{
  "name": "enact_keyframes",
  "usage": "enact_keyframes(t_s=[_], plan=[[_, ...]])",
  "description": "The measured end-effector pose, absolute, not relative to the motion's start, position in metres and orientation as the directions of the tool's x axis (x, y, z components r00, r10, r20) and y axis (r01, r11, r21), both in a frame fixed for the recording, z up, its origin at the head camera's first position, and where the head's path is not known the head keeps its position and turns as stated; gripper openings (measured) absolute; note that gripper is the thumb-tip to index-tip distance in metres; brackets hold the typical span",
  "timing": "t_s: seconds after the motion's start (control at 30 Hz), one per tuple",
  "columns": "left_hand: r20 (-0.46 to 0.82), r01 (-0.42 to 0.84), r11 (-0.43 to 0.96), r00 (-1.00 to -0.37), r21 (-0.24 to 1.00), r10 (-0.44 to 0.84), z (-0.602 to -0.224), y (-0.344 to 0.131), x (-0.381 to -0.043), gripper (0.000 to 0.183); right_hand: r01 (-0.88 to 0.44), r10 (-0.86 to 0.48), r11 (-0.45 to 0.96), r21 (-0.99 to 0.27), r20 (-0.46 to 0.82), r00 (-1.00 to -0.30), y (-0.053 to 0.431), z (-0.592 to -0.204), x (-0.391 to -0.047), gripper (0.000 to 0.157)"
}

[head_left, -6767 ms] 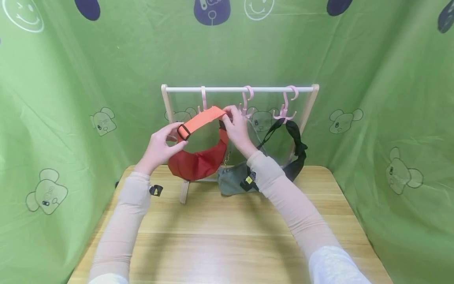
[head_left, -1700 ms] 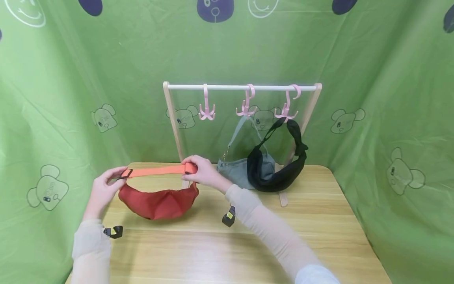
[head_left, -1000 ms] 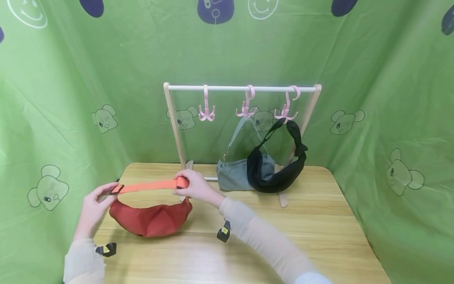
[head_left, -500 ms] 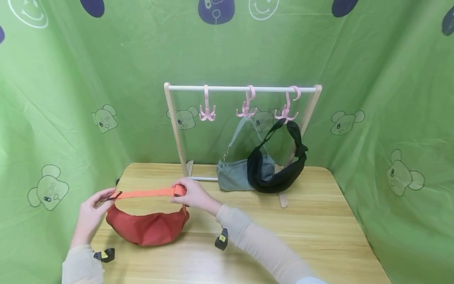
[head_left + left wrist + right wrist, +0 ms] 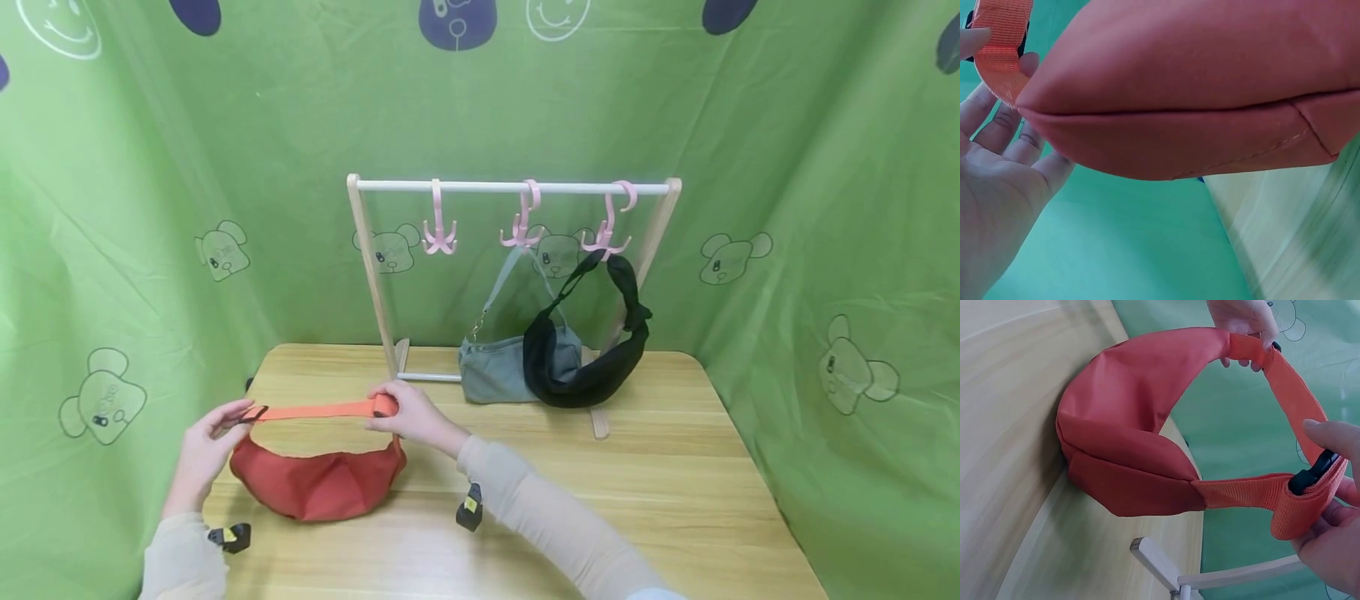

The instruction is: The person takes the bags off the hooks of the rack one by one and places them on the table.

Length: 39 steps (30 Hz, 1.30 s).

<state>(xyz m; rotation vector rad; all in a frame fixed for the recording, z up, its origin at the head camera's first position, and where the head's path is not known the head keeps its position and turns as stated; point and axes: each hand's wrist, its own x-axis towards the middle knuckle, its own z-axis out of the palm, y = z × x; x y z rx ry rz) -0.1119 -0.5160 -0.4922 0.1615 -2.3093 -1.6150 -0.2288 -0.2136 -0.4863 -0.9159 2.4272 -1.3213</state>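
Observation:
A red waist bag point(image 5: 322, 483) with an orange strap point(image 5: 315, 410) is held low over the left side of the table, its strap stretched between both hands. At the strap's left end, the left hand point(image 5: 206, 446) pinches it by a black slider buckle point(image 5: 257, 414). My right hand point(image 5: 412, 419) grips the folded right end, where a black clip point(image 5: 1313, 475) shows in the right wrist view. The bag's body point(image 5: 1122, 412) hangs below in a curve. In the left wrist view the bag's red end point(image 5: 1179, 125) fills much of the picture beside the left palm point(image 5: 997, 194).
A rack with a white bar point(image 5: 480, 187) stands at the back. A bare pink hook point(image 5: 438, 237) hangs at its left. A grey-blue bag point(image 5: 491, 371) hangs from the middle hook point(image 5: 521, 233), and a black bag point(image 5: 592, 383) from the right hook point(image 5: 604, 242), partly overlapping it.
Both hands have brought the red waist bag from in front of the rack's left hook down and left, nearer the table's front. Over the last half second it shifts slightly right.

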Motion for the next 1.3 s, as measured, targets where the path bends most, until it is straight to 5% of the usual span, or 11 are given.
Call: enact_keyframes(t_s=[0.5,1.3], plan=[[0.195,0.076,0.393,-0.942,0.916,-0.274,-0.501,-0.518,-0.119,0.041,-0.440,-0.629,0.441,-0.782,0.081,-0.773,-0.208,-0.496,-0.240,0.057],[0.174,0.092,0.371,-0.966,0.924,-0.194,-0.504,-0.522,-0.154,0.043,-0.334,-0.577,0.435,-0.836,0.026,-0.816,-0.200,-0.513,-0.263,0.055]])
